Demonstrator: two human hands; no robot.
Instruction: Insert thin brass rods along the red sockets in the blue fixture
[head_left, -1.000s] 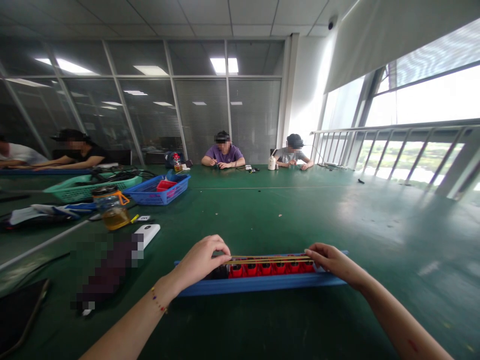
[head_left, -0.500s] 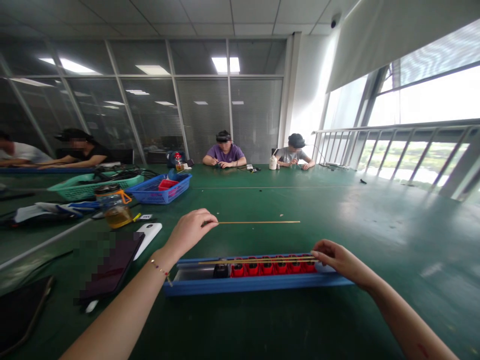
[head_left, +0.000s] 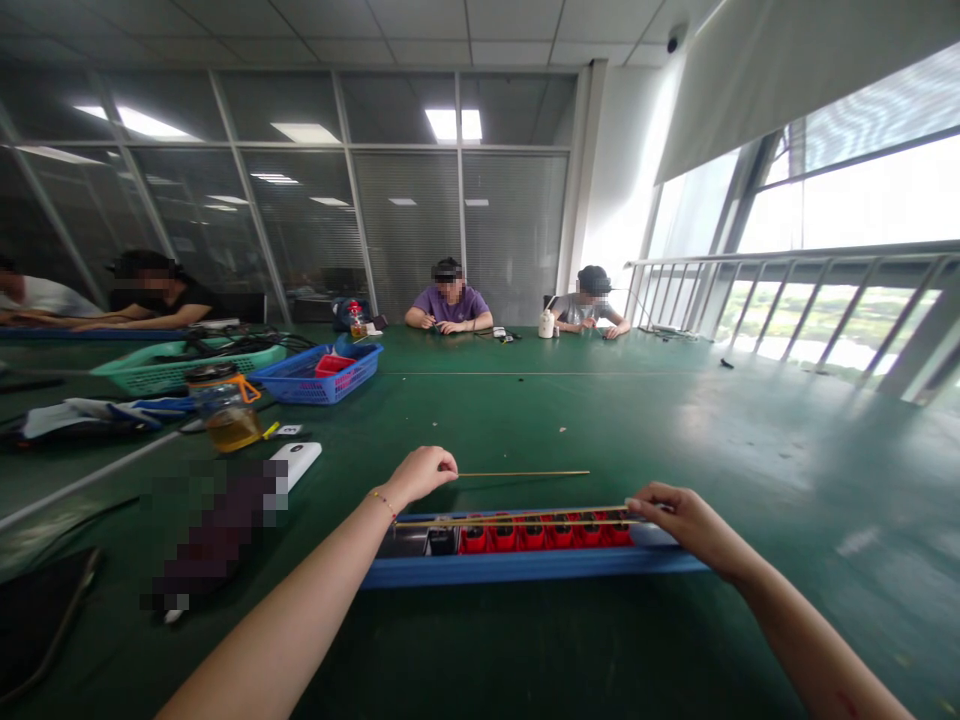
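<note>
My left hand (head_left: 426, 475) is closed, pinching one end of a thin yellowish stick (head_left: 525, 473) that points right, just beyond the long blue tray (head_left: 525, 573). At the tray's right end, my right hand (head_left: 667, 512) is closed on the ends of similar thin sticks (head_left: 517, 519), which stretch left above the tray; I cannot tell exactly how many. Inside the tray, several red pieces with black tops (head_left: 532, 540) stand in a row, with a black piece (head_left: 442, 541) to their left. Both thumbs press against the fingers.
To the left are a purple-and-white blurred item (head_left: 225, 530), a jar of amber liquid (head_left: 229, 415), a blue basket (head_left: 322, 388) and a green basket (head_left: 157, 374). A dark tablet-like object (head_left: 49, 620) lies nearest left. Two people (head_left: 450, 305) sit across the green table.
My left hand has moved right and nearer to the tray, carrying its thin stick. My right hand stays at the tray's right end, still holding its sticks.
</note>
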